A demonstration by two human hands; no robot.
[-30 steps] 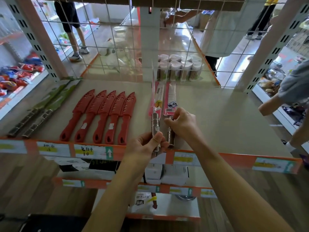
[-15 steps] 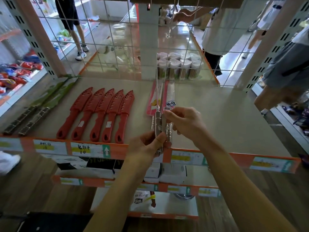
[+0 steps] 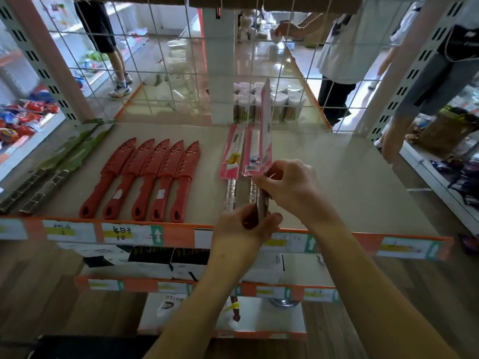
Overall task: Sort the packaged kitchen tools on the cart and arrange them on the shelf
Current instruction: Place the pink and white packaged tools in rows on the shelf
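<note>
A pink-sleeved knife (image 3: 266,120) with a steel handle stands on edge above the beige shelf (image 3: 350,182), tilted away from me. My left hand (image 3: 243,226) grips the bottom of its handle and my right hand (image 3: 293,187) pinches the handle just under the sleeve. Two more pink-sleeved knives lie flat on the shelf beside it, one (image 3: 232,156) on the left and one (image 3: 251,156) partly hidden behind my fingers. Several red sheathed knives (image 3: 153,177) lie in a row further left.
Two green-sleeved knives (image 3: 59,164) lie at the shelf's left end. A wire grid (image 3: 181,73) backs the shelf, with toothpick jars (image 3: 259,102) behind it. Price labels (image 3: 129,233) line the orange front edge. People stand beyond the grid and at the right.
The held knife has shifted right and turned onto its edge, leaving the left knife lying free on the shelf. Both hands have moved right with it.
</note>
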